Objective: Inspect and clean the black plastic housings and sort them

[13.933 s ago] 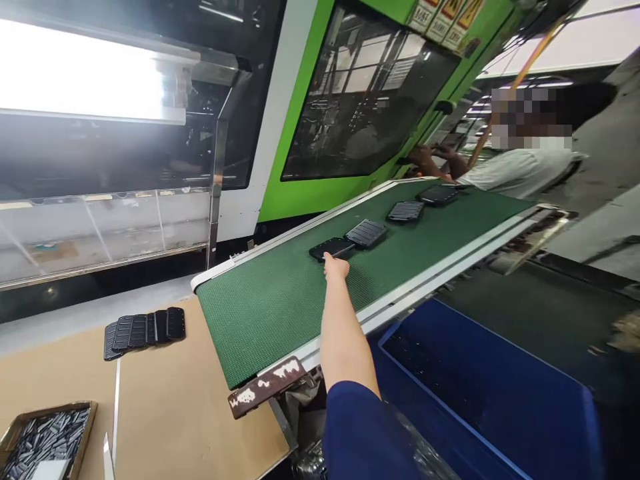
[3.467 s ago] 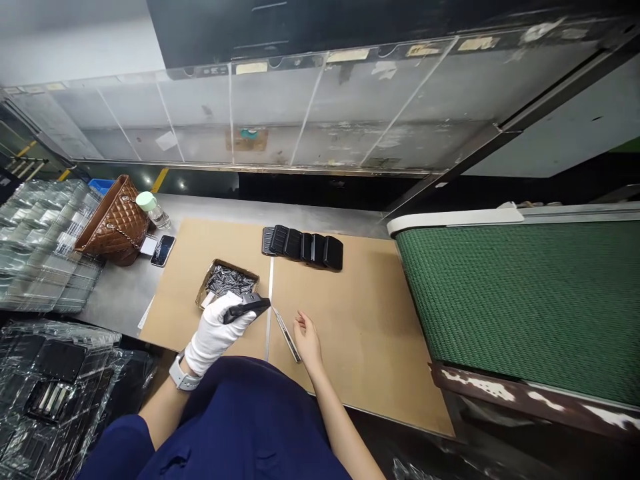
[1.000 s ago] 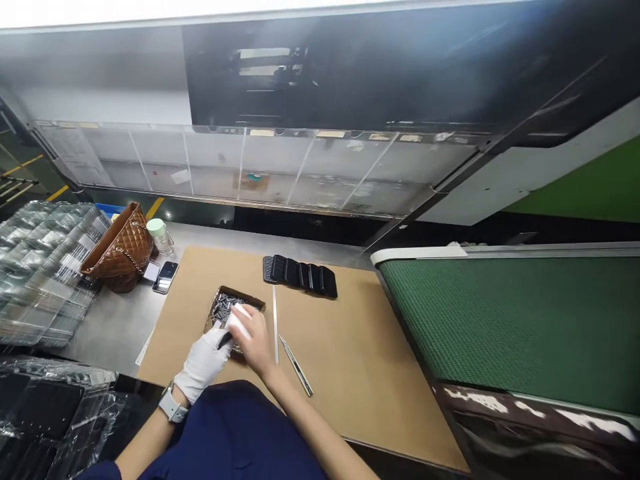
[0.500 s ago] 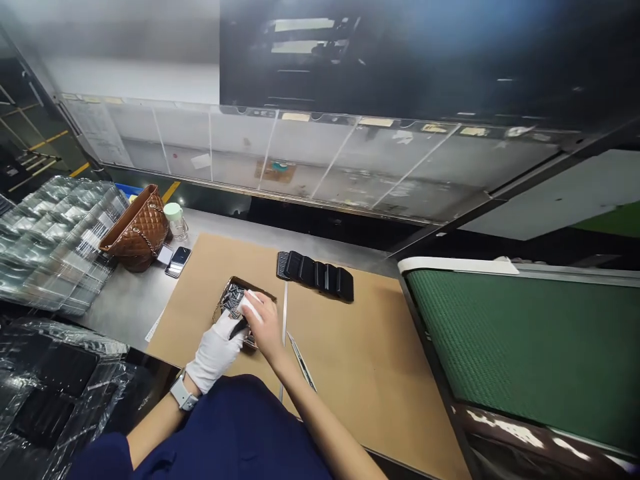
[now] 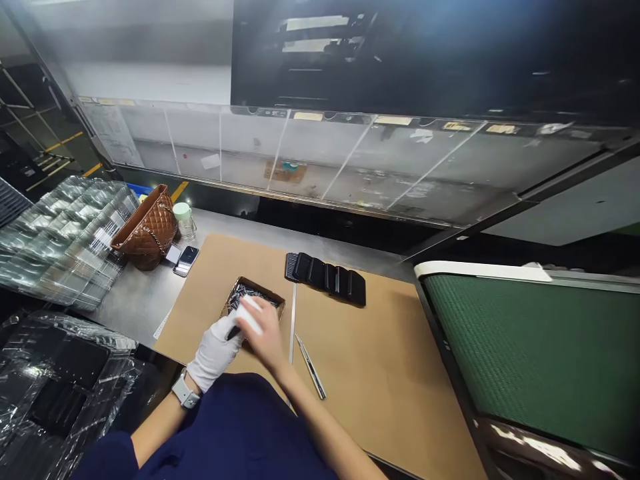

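My left hand (image 5: 216,353), in a white glove, is closed round a dark piece (image 5: 234,332), most of which the fingers hide. Bare and pressed close beside it, my right hand (image 5: 265,335) grips a white cloth (image 5: 249,315) against that piece. Both hands are over the near side of an open box (image 5: 275,298) that holds many small grey metal parts (image 5: 245,293). A row of overlapping black pieces (image 5: 327,277) lies on the brown board (image 5: 370,353), and a cutter knife (image 5: 311,368) lies right of my hands.
At the left are a brown quilted bag (image 5: 147,230), a jar with a green lid (image 5: 184,220), a phone (image 5: 186,261) and stacked clear trays (image 5: 60,240). A green conveyor belt (image 5: 540,347) runs along the right.
My right hand and the white cloth have shifted slightly over the dark piece, covering more of it. The whole view has moved a little, so the table's things appear further right.
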Tool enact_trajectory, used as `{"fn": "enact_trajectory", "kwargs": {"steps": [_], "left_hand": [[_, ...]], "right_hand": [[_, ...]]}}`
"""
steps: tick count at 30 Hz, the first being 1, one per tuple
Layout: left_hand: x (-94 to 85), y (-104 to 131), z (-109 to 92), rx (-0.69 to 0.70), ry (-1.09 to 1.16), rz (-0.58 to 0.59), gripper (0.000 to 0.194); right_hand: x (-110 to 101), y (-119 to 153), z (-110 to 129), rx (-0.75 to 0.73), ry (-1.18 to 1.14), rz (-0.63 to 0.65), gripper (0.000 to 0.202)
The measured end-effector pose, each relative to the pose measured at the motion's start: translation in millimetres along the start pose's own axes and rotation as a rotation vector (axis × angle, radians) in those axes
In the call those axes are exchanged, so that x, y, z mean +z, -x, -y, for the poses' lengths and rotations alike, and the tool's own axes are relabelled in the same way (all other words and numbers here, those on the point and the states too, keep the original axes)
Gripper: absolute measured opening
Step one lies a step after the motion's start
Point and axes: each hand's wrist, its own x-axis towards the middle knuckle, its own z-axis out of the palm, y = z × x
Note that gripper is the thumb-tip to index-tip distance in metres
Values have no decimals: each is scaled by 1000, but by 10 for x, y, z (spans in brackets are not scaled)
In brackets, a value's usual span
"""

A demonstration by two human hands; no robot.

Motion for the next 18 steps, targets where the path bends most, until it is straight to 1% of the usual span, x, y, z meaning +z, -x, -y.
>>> {"fn": "enact_trajectory", "kwargs": {"steps": [2, 3, 4, 5, 6, 7, 8, 11, 13, 14, 15, 18], "left_hand": [[-71, 3, -10, -15, 47, -42, 20], [-106, -7, -24, -48, 114, -68, 24], [-137, -27, -42, -94, 212, -96, 30], [-163, -53, -63, -138, 319, -114, 37], [-183, -83, -86, -169, 405, -110, 42], [-195, -113, -108, -178, 447, -93, 45], [-201, -141, -127, -167, 437, -63, 44], [-189, -192, -155, -83, 226, 27, 36], [-166, -197, -147, -37, 111, 51, 35], [-154, -193, -137, -21, 74, 67, 35], [-142, -185, -124, -8, 51, 86, 35], [-110, -149, -84, 0, 54, 128, 34]], "right_hand": [[-84, -90, -124, 235, -138, 82, 53], [-128, -127, -187, 338, -203, 134, 57], [-167, -155, -237, 412, -254, 174, 61], [-194, -174, -264, 456, -288, 183, 64], [-208, -187, -263, 467, -304, 161, 67], [-208, -195, -231, 442, -301, 119, 68], [-195, -202, -172, 383, -279, 76, 68], [-115, -227, 91, 90, -113, 14, 62], [-62, -246, 242, -90, 23, 7, 58], [-44, -253, 292, -135, 75, 4, 57], [-30, -256, 326, -146, 112, -1, 56], [-10, -239, 367, -95, 169, -14, 57]]}}
